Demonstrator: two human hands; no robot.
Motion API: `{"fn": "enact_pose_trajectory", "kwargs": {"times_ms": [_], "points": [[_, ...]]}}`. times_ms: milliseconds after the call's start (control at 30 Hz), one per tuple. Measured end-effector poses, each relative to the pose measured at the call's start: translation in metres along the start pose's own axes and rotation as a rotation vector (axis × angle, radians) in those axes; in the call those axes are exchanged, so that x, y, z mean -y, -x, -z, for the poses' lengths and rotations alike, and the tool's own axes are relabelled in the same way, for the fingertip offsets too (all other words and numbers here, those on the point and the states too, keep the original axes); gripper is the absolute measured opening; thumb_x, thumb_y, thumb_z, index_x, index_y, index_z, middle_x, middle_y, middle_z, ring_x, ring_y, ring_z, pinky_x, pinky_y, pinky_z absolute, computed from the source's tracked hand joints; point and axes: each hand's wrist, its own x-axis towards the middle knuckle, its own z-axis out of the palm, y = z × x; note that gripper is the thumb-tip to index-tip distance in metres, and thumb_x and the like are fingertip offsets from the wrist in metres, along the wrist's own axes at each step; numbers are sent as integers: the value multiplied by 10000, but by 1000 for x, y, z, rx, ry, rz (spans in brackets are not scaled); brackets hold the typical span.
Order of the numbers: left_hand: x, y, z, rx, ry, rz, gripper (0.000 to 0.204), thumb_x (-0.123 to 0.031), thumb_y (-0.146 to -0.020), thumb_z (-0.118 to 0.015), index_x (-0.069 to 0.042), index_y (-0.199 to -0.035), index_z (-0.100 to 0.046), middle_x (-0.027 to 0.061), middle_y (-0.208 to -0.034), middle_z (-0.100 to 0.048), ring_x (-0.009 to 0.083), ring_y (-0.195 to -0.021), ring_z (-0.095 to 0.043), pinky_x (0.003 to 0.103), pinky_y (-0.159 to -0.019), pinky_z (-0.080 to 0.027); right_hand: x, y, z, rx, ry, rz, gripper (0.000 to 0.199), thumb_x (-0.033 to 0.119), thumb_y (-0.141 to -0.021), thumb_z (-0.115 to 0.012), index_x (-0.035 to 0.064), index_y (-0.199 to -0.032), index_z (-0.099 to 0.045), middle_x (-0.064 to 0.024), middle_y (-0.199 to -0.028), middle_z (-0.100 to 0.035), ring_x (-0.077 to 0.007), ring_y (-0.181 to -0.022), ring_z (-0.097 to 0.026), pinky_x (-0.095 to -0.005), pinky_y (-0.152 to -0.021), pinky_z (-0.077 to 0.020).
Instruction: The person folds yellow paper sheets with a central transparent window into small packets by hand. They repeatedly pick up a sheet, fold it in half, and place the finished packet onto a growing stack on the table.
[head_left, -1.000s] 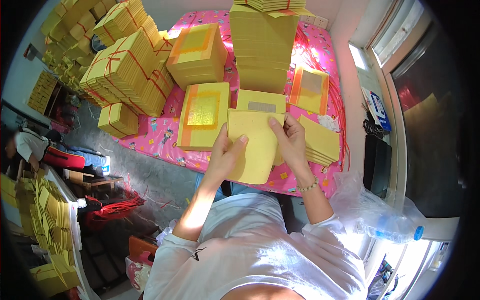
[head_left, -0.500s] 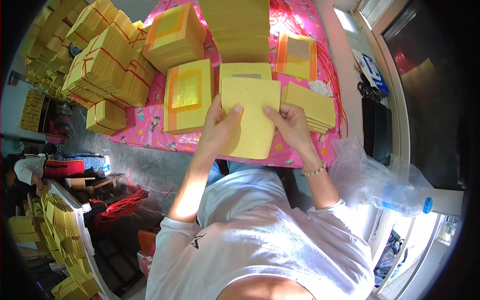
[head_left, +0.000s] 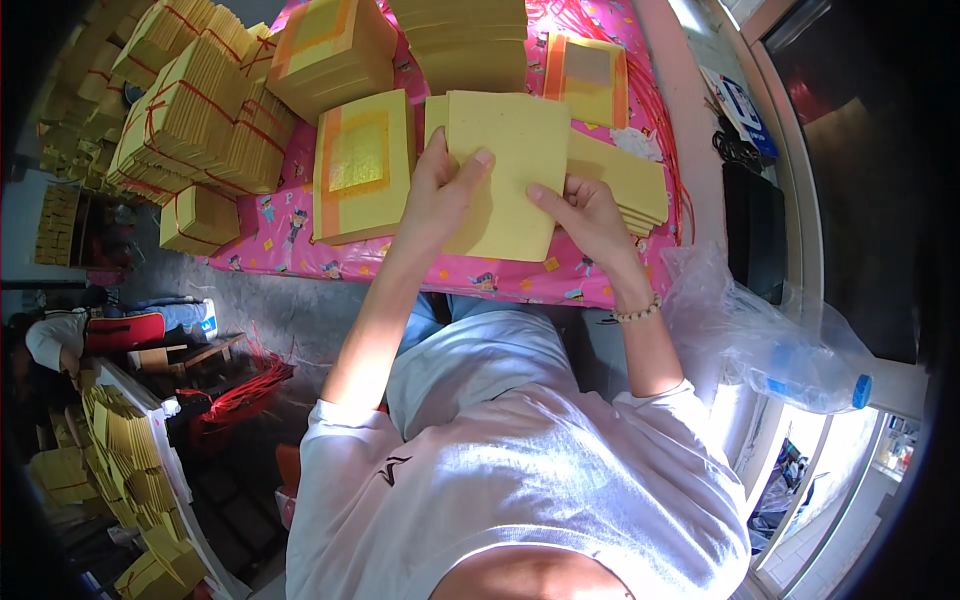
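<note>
I hold a plain yellow sheet of paper (head_left: 505,170) up over the near edge of the surface (head_left: 480,272), which is covered in a pink patterned cloth; my left hand (head_left: 440,195) has its grip pinching the sheet's left edge, thumb on top near the upper part; my right hand (head_left: 590,215) pinches the right edge, fingers curled behind, a bead bracelet (head_left: 638,312) on that wrist. Just left of the sheet lies a stack with a gold square framed in orange (head_left: 362,165); behind it stands a tall pile of plain yellow sheets (head_left: 470,45); to the right, a lower yellow stack (head_left: 630,180); bundles tied with red string (head_left: 200,115) sit at the far left.
</note>
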Motion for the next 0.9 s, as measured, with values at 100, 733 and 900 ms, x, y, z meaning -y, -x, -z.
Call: {"fn": "enact_pose_trajectory", "kwargs": {"times_ms": [100, 733, 900], "points": [[2, -4, -1, 10, -45, -10, 314, -84, -914, -565, -9, -1203, -468, 99, -1104, -611, 149, -1009, -587, 283, -842, -472, -2, 1, 1, -19, 20, 73, 289, 240, -898, -653, -35, -983, -672, -41, -788, -682, -54, -603, -592, -211, -506, -471], [9, -14, -15, -11, -77, -61, 309, -71, -926, -540, -6, -1212, -444, 89, -1089, -599, 126, -981, -581, 267, -826, -469, -32, 40, 6, -85, -109, -104, 164, 165, -906, -634, 12, -961, -655, -64, -803, -682, -101, -681, -639, -237, -630, -532], [4, -16, -14, 219, -91, -1, 334, -89, -921, -553, 5, -1224, -448, 93, -1087, -594, 128, -986, -566, 274, -840, -457, -27, 42, 29, -77, -51, -45, 155, 167, -892, -653, 18, -933, -633, -51, -812, -671, -89, -687, -641, -215, -623, -541]]}}
